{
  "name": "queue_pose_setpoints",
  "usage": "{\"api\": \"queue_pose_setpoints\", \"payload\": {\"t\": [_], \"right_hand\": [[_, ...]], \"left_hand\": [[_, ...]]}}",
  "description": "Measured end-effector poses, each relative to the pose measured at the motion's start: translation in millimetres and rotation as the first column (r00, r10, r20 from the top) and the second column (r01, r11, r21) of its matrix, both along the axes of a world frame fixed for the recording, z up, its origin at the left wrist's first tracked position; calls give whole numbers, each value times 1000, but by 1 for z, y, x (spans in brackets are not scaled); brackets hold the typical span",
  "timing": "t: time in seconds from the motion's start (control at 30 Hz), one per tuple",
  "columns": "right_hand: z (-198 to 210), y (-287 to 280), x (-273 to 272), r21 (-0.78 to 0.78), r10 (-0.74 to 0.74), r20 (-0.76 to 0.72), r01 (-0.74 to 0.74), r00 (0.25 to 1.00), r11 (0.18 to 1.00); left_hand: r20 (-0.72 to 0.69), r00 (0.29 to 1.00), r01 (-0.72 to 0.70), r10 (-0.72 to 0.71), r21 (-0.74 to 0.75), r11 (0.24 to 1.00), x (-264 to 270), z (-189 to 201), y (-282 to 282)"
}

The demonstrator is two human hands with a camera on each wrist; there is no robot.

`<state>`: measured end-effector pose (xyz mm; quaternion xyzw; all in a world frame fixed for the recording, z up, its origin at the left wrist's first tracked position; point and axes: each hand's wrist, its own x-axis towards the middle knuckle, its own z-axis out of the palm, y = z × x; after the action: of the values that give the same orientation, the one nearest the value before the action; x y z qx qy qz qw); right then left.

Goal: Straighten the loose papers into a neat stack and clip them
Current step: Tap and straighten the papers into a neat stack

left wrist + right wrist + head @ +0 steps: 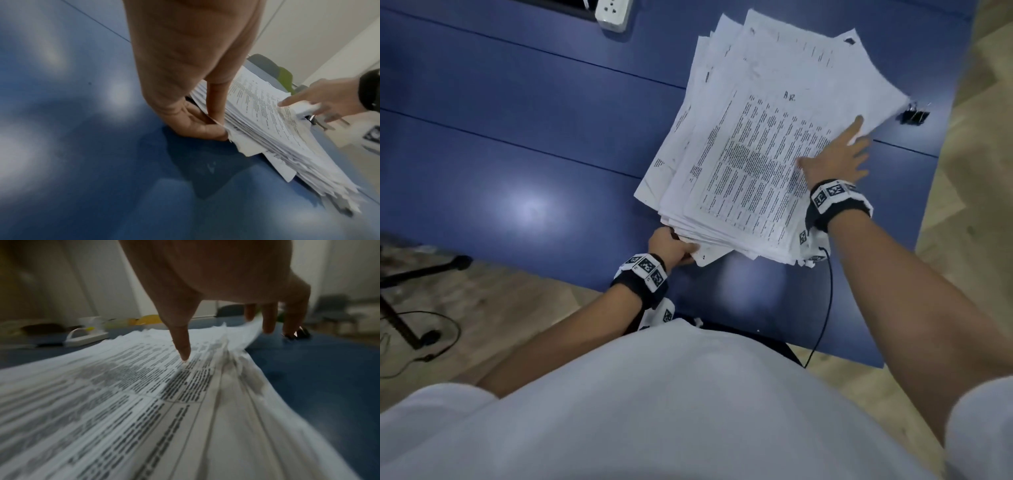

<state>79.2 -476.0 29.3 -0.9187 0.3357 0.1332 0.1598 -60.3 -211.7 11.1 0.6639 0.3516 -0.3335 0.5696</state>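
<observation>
Left hand [671,247] pinches near corner of the papers [763,144], thumb on top, fingers curled under the lower sheets. Right hand [839,158] spread flat on the stack's right side, thumb tip pressing the printed top sheet. Papers fanned, uneven, on blue table [517,137]. Binder clip [914,114] just beyond the stack's right edge. Power strip [614,13] at far edge.

Under our right hand [837,158] we see thin printed paper sheets [756,144], matt and ragged-edged. Beyond its fingertips, a black metal binder clip [913,113]. The blue table [524,144] beneath looks smooth, glossy.
</observation>
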Motion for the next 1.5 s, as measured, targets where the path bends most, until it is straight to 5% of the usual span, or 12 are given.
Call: {"api": "queue_pose_setpoints", "payload": {"t": [0.07,0.17,0.27,0.33,0.77,0.97,1.17,1.5], "right_hand": [[3,9,-7,-72,292,42,-288,956,955],[5,35,-25,19,736,40,-737,676,676],[-6,58,-55,123,910,-107,-903,401,412],[-17,63,-75,129,923,-172,-920,346,369],[-22,51,-77,125,854,-250,-860,456,496],[-20,83,-99,90,896,-213,-905,390,416],[-30,87,-127,94,916,-216,-927,337,363],[-19,88,-117,258,905,-147,-868,399,425]], "left_hand": [[-22,998,-53,52,-61,997,0,3,-2],[-71,990,-132,123,-141,981,1,5,-7],[-68,980,-197,188,-147,969,2,8,-13],[-50,981,-192,186,-187,963,0,11,-15],[-5,1000,-12,11,-234,972,-20,43,27],[10,993,120,-119,-99,988,-17,47,40],[110,994,-32,16,143,989,-5,37,35],[107,994,-38,37,1,999,-4,59,59]]}}
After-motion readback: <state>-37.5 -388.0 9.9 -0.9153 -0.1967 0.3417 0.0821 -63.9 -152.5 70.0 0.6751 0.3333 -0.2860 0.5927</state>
